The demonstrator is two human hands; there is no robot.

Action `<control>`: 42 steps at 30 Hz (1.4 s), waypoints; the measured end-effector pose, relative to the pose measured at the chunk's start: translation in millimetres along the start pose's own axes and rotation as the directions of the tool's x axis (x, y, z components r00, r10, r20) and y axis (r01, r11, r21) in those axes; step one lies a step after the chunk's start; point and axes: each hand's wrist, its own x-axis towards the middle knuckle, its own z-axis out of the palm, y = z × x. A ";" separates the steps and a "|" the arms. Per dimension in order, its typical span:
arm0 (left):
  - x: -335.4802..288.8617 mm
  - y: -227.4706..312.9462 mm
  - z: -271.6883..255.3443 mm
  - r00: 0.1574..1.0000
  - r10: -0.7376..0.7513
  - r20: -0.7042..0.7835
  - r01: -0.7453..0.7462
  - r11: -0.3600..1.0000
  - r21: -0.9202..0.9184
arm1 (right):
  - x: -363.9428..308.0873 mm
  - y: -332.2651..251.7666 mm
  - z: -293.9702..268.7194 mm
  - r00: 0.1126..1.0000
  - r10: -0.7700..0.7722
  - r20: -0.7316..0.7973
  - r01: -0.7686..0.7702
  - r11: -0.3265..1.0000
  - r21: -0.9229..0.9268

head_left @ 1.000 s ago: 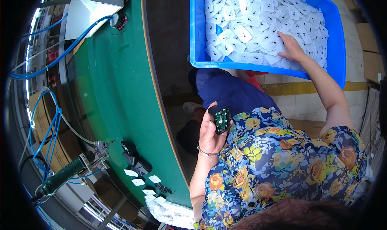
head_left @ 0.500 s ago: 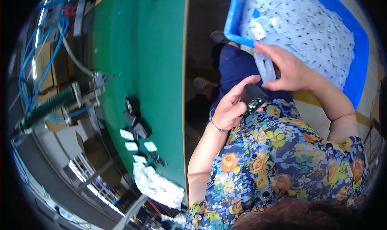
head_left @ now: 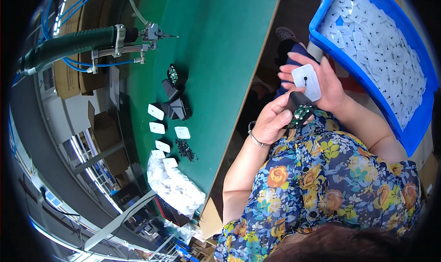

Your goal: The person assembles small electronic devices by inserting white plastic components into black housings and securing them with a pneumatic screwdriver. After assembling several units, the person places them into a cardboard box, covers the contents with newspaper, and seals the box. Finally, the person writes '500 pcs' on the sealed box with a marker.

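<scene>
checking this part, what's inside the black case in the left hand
A green circuit board shows in the black case; whatever lies beneath the board is covered.

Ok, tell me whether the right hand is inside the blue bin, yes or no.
No, the right hand is outside the blue bin, in front of the flowered shirt, with a white plate.

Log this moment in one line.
left hand: holds black case, board showing | right hand: open, white plate on it | bin: similar plates | table: more cases, white pieces
</scene>
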 end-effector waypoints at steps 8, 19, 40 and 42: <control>-12.4 7.8 10.4 0.956 0.164 -0.243 -0.194 0.975 -0.105 | 25.3 6.5 0.9 0.991 0.003 -0.137 0.035 0.960 0.278; 7.1 17.6 16.0 0.638 0.732 -0.239 -0.065 0.361 0.930 | 31.1 39.9 37.3 0.990 -0.120 -0.073 0.117 0.992 -0.053; 8.0 10.2 12.6 0.643 0.746 -0.172 -0.048 0.263 0.964 | 24.7 42.1 28.5 0.969 -0.199 0.144 0.241 0.887 -0.393; 5.1 17.7 12.1 0.677 0.726 -0.119 0.011 0.151 0.988 | 24.4 40.8 25.1 0.963 -0.200 0.181 0.264 0.839 -0.475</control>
